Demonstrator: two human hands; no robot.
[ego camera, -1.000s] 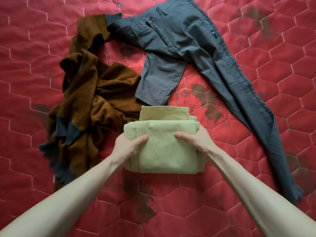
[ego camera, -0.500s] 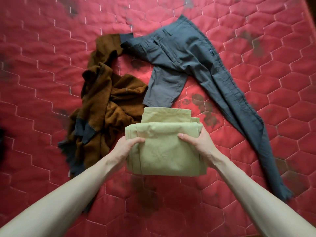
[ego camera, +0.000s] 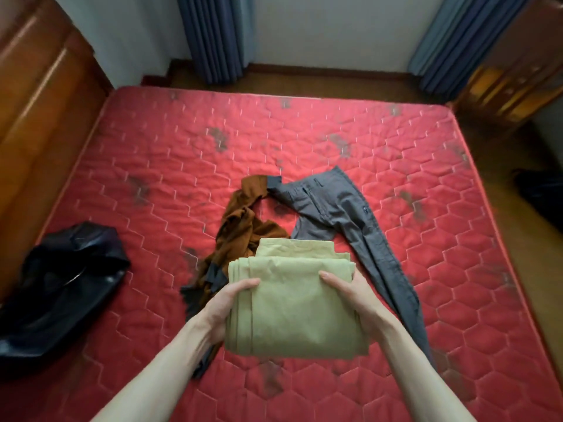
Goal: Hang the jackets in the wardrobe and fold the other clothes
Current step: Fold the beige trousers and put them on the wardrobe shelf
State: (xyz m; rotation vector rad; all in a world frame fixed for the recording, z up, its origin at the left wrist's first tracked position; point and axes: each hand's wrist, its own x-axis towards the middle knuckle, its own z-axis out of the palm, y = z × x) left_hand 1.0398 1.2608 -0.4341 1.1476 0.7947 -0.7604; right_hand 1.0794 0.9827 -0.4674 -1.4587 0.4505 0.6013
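Red mattress [ego camera: 304,147] holds black jacket [ego camera: 61,287] at left, grey trousers [ego camera: 341,214] and brown garment [ego camera: 243,226] mid-bed. Folded green clothes [ego camera: 298,303] sit between both hands above the mattress: left hand [ego camera: 227,303] and right hand [ego camera: 353,296] grip opposite edges, thumbs on top, fingers hidden beneath.
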